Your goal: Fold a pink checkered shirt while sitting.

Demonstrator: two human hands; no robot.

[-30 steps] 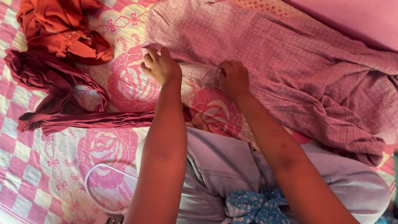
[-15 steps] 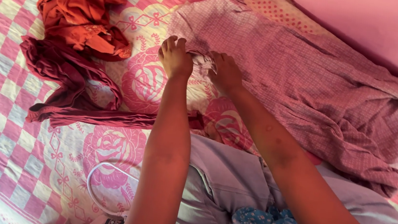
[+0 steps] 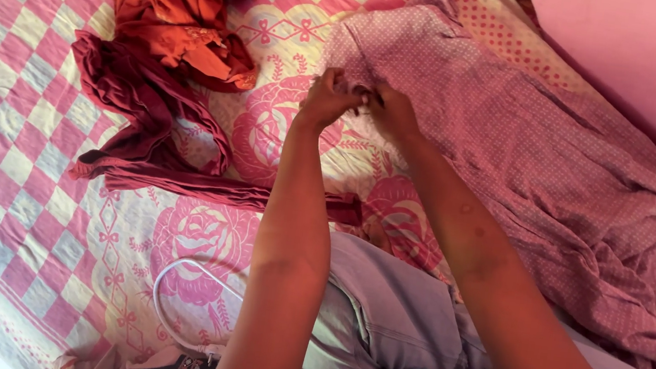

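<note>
Pink checked bedspread fills our view, a pale pink wall beyond it. We judge the step as gathering one end of the pink patterned garment: our left hand and right hand meet there, fingers pinched on its cloth (exact grip partly hidden). Left of the garment lie crumpled orange cloth and maroon cloth. Next calls for an even pull, both pinches kept firm.

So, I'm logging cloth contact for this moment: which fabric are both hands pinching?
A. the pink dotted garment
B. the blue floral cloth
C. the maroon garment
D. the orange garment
A: the left hand and right hand meet on the edge of the pink dotted garment, apart from the orange garment.
</note>
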